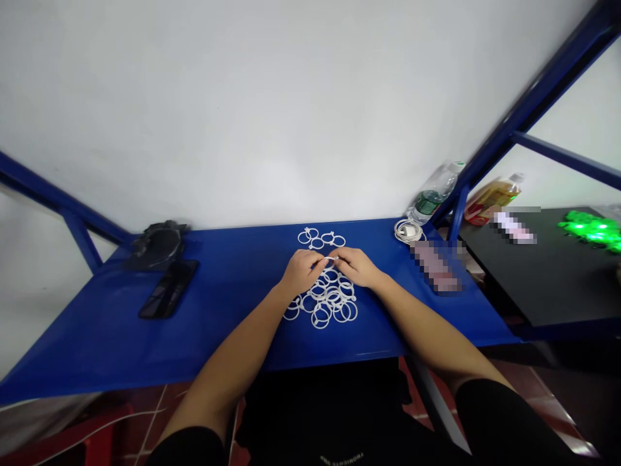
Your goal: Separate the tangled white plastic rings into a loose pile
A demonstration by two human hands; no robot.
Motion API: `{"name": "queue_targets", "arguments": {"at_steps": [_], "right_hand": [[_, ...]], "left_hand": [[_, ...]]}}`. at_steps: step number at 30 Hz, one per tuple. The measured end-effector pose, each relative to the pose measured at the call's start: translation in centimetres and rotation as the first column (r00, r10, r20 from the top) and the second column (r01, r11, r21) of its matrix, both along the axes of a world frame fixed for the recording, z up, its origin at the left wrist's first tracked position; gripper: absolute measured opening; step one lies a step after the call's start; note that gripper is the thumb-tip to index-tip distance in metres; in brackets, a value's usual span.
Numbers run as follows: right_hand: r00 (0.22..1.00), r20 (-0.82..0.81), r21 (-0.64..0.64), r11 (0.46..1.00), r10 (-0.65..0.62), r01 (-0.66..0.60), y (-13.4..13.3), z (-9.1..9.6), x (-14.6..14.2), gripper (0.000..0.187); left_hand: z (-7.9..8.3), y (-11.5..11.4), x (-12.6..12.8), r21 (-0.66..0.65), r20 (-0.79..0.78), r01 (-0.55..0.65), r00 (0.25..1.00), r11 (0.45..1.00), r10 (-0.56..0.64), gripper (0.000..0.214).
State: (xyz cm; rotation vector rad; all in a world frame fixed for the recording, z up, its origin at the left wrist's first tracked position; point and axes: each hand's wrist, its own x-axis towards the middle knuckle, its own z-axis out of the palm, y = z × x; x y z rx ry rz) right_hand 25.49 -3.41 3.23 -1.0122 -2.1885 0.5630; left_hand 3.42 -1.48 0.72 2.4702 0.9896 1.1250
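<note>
Left hand [305, 270] and right hand [356, 266] pinching one white ring [330, 258] between fingertips, at the far edge of a ring pile [334, 298] on the blue counter [218, 343], smaller ring group [322, 239] farther back, black phone [169, 290] at left, coiled cable [407, 232] and bottle [429, 199] at right.

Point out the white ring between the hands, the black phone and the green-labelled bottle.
White ring [330, 258]: head view, on its visible band.
Black phone [168, 290]: head view, on the middle of its dark face.
Green-labelled bottle [427, 202]: head view, on its label.
</note>
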Motion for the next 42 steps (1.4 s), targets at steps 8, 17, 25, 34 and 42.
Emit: {"name": "queue_targets", "arguments": {"at_steps": [8, 17, 25, 34, 42], "right_hand": [[1.0, -0.01, -0.076, 0.997, 0.004, -0.004, -0.2, -0.2, -0.1, 0.022], [0.999, -0.05, -0.043, 0.999, 0.012, -0.014, -0.2, -0.1, -0.1, 0.025], [0.995, -0.085, 0.035, 0.998, -0.044, 0.047, -0.2, -0.7, -0.2, 0.034], [0.989, 0.127, 0.075, 0.995, -0.071, 0.062, 0.3, -1.0, 0.3, 0.024], [0.955, 0.297, -0.02, 0.999, 0.03, -0.025, 0.0, -1.1, -0.2, 0.015]], "left_hand": [[0.8, -0.4, 0.1, -0.048, -0.083, 0.008, 0.996, 0.999, -0.012, 0.043], [1.1, -0.7, 0.1, -0.04, -0.108, 0.109, 0.988, 0.993, -0.112, 0.035], [0.8, -0.2, -0.1, -0.133, 0.041, 0.069, 0.997, 0.989, -0.064, 0.028], [0.1, 2.7, -2.4, -0.15, 0.122, -0.407, 0.897, 0.901, 0.426, 0.025], [-1.9, 3.2, -2.0, -0.293, -0.011, -0.327, 0.941, 0.898, 0.339, 0.022]]}}
